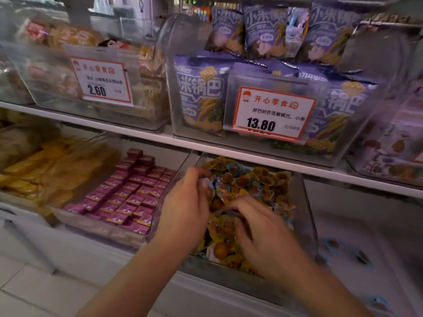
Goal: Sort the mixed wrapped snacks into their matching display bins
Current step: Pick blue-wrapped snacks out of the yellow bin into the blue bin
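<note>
Both forearms reach forward and slightly down into the clear bin (307,216) on the lower shelf, backs of the hands up. The left hand (186,202) sits over the bin's left side, wrist bent down, its fingers curled and pinching a small blue-edged wrapped snack (207,183) at the fingertips. That snack is blurred; which way its long axis runs cannot be told. The right hand (263,227) lies lower and nearer the bin's front wall, palm down, fingers bent and pressed into the heap of yellow and blue wrapped snacks (254,186); whether it grips one of them cannot be told.

The heap fills the bin beneath and beyond both hands, the small packets lying at every angle with no common direction. Left of the left hand's grip, a neighbouring bin holds purple boxed snacks (128,193) in rows. Right of the right hand, a few blue-wrapped pieces (333,243) lie loose in the next bin. Above the hands, a shelf bin holds purple bags (199,92) standing upright behind a price tag (272,114).
</note>
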